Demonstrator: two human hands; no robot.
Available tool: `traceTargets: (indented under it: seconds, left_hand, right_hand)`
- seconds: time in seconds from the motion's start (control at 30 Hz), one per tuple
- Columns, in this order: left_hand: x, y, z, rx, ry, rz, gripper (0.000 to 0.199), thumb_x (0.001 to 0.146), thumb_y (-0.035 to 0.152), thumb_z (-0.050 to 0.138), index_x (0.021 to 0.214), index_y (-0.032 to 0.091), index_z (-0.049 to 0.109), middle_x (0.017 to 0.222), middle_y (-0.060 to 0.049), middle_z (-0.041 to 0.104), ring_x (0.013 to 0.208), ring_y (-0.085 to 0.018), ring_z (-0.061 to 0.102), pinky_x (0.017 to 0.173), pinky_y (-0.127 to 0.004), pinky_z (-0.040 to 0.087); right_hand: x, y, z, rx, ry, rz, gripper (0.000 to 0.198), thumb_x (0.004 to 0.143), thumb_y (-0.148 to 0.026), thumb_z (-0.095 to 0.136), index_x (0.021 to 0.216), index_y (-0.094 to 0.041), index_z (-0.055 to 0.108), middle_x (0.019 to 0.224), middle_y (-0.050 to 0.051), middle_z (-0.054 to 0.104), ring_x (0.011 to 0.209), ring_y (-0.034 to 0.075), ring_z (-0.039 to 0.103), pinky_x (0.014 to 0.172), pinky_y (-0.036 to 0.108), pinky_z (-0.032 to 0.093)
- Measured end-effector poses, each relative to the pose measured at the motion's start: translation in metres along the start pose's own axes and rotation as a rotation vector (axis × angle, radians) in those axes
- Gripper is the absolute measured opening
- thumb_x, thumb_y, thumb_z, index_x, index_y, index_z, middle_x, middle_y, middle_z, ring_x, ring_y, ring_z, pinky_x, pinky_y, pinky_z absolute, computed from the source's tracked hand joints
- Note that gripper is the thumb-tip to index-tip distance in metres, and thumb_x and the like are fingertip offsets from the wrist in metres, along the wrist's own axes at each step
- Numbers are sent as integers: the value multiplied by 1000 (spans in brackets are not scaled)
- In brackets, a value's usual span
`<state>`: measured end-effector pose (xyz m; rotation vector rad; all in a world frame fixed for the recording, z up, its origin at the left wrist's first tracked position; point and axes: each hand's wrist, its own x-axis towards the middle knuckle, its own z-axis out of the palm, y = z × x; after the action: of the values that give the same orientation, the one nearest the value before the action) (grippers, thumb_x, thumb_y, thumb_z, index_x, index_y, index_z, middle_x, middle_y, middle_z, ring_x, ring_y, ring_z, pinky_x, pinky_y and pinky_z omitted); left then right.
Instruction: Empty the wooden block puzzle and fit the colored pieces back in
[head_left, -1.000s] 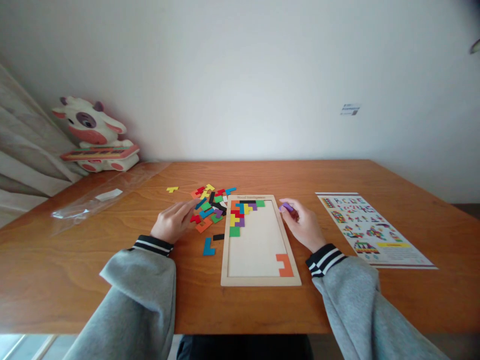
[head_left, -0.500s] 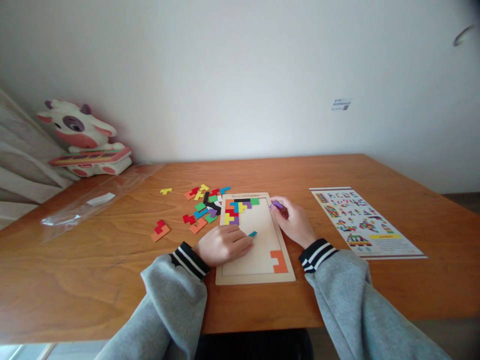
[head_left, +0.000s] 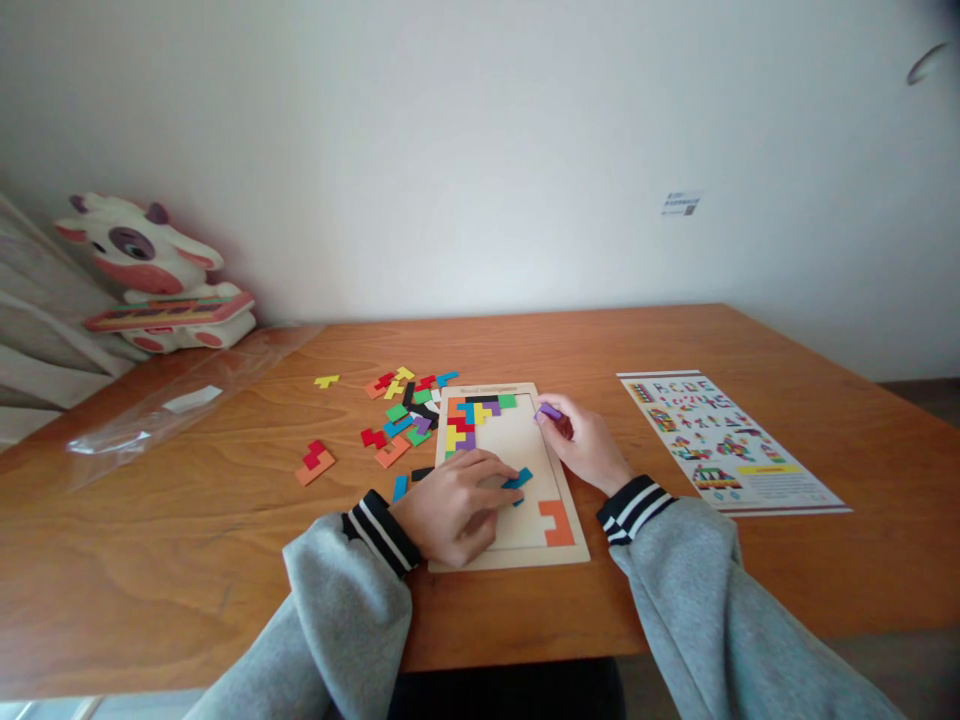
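Note:
A wooden puzzle board (head_left: pixel 510 564) lies on the table, its upper left part filled with coloured block pieces. My left hand (head_left: pixel 459 508) is over the lower left of the board, its fingertips gripping a blue puzzle piece (head_left: pixel 517 480) at the board's middle. Over the board's right edge, my right hand (head_left: pixel 589 440) pinches a purple puzzle piece (head_left: pixel 549 411) between thumb and fingers. In the board's lower right corner sits an orange puzzle piece (head_left: pixel 557 531). My left hand covers the board's lower left part.
Several loose pieces (head_left: pixel 397 426) are scattered left of the board, with a red piece on an orange one (head_left: pixel 315 468) farther left. A printed sheet (head_left: pixel 765 490) lies to the right. A clear plastic bag (head_left: pixel 142 425) and a cow toy keyboard (head_left: pixel 161 310) are at the left.
My left hand's fingers have shifted and spread a little, and more of the blue piece shows, farther right on the board. My right hand still holds the purple piece in nearly the same place.

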<state>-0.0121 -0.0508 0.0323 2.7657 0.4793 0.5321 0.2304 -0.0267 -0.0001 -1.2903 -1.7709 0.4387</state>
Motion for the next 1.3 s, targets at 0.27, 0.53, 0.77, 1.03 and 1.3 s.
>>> traceTargets:
  seconds: [0.27, 0.53, 0.77, 1.03, 1.3]
  left_hand:
    - [0, 2, 2, 7, -55, 3, 51, 72, 13, 54, 122, 18, 65, 141, -12, 54, 131, -33, 45, 109, -52, 42]
    - [-1, 4, -2, -24, -99, -5, 56, 65, 16, 53, 119, 20, 67, 128, -12, 62, 125, -34, 49, 107, -54, 42]
    - [-2, 1, -2, -102, -62, 58, 53, 67, 14, 48, 117, 19, 67, 134, -7, 62, 131, -30, 48, 110, -51, 40]
    - [-1, 3, -4, -2, -157, 42, 66, 65, 18, 51, 130, 17, 59, 142, -9, 55, 132, -34, 46, 110, -54, 37]
    - [1, 4, 8, 8, -84, 60, 45, 87, 18, 51, 131, 15, 58, 137, -11, 60, 125, -28, 54, 107, -46, 43]
  right_hand:
    - [-1, -3, -1, -35, -173, -61, 23, 91, -24, 50, 99, -20, 71, 88, 5, 73, 67, 15, 60, 65, 29, 46]
    - [-2, -7, -13, 117, -482, 44, 20, 83, -33, 64, 93, -17, 72, 77, 2, 68, 64, 13, 57, 58, 24, 45]
    - [-2, -3, -12, 101, -464, 64, 24, 87, -39, 63, 92, -17, 71, 81, 4, 70, 69, 15, 59, 64, 26, 46]
    - [-3, -1, -8, 38, -404, 35, 23, 90, -36, 58, 92, -18, 71, 85, 4, 73, 71, 16, 62, 65, 27, 46]
    - [-2, -1, -6, 26, -373, 13, 21, 90, -34, 58, 91, -18, 71, 85, 4, 74, 71, 16, 62, 64, 27, 46]
